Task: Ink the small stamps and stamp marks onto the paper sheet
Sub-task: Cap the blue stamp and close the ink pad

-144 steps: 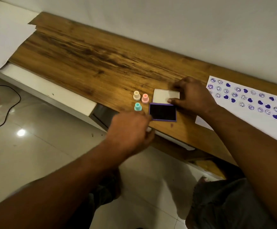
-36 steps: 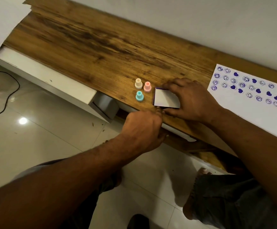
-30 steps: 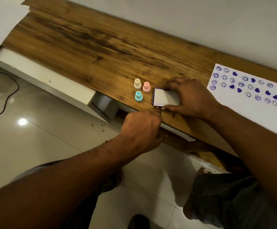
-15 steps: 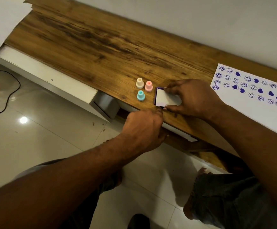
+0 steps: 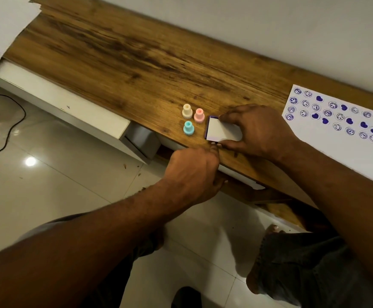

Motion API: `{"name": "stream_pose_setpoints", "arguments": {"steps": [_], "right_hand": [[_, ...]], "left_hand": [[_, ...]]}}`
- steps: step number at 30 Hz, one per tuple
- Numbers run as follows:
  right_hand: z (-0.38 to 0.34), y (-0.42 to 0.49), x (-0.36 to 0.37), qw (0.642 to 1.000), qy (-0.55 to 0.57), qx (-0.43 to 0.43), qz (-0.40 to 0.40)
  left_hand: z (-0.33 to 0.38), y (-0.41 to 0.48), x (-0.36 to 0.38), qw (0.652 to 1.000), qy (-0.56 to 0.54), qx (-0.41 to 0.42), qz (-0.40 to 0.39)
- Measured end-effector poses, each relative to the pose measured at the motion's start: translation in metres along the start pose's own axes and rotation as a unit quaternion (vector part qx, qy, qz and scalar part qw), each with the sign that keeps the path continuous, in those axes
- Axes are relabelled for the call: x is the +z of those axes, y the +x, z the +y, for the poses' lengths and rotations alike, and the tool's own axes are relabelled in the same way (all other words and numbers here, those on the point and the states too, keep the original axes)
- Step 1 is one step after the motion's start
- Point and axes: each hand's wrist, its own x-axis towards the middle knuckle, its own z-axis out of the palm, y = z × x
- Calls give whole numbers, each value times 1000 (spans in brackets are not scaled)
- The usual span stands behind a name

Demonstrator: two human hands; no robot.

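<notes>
Black cable (image 5: 23,113) on floor far left, well apart from work. Wooden tabletop (image 5: 125,52) carries everything. My right grip (image 5: 259,130) hides right part of ink pad (image 5: 220,130): fingers curled over far edge, thumb on near edge, pinching it. My left grip (image 5: 194,172) curled at tabletop edge, one fingertip touching pad's near corner; whether it holds anything, cannot tell. Pad closed: white lid, purple rim showing at left. Cream stamp (image 5: 187,111), pink stamp (image 5: 199,115) and teal stamp (image 5: 188,128) upright just left of pad. Paper sheet (image 5: 347,152) at right, rows of purple smileys and hearts.

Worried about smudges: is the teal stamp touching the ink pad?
Apart. The head view shows bare wood between the teal stamp and the ink pad.
</notes>
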Motion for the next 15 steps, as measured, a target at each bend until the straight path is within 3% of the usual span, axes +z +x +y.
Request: {"name": "stream_pose_setpoints", "arguments": {"steps": [15], "right_hand": [[-3, 1, 0, 1000, 14, 18, 3]], "left_hand": [[-3, 1, 3, 1000, -7, -15, 5]]}}
